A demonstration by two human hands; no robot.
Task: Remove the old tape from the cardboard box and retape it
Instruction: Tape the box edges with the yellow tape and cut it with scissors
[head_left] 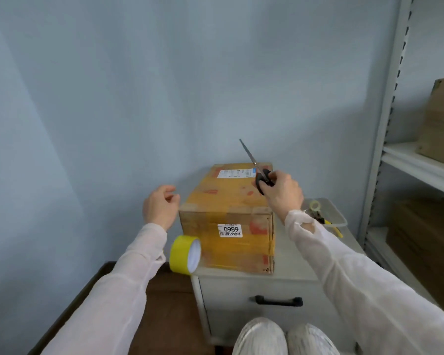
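A cardboard box (228, 201) wrapped in old yellowish tape, with a white label reading 0989 on its near face, stands on a grey cabinet (287, 267). My right hand (283, 192) hovers over the box's right top edge and grips black-handled scissors (256, 167), blades closed and pointing up and away. My left hand (160, 206) floats just left of the box's near top corner, fingers loosely curled, holding nothing. A roll of yellow tape (185, 254) stands on edge at the cabinet's front left corner, against the box.
Behind my right wrist on the cabinet lie a small clear tape roll (314, 206) and a yellow-handled tool (332, 226). A metal shelving unit (395, 155) with cardboard boxes (441, 124) stands at the right. A brown surface (164, 303) lies lower left. My knees show at the bottom.
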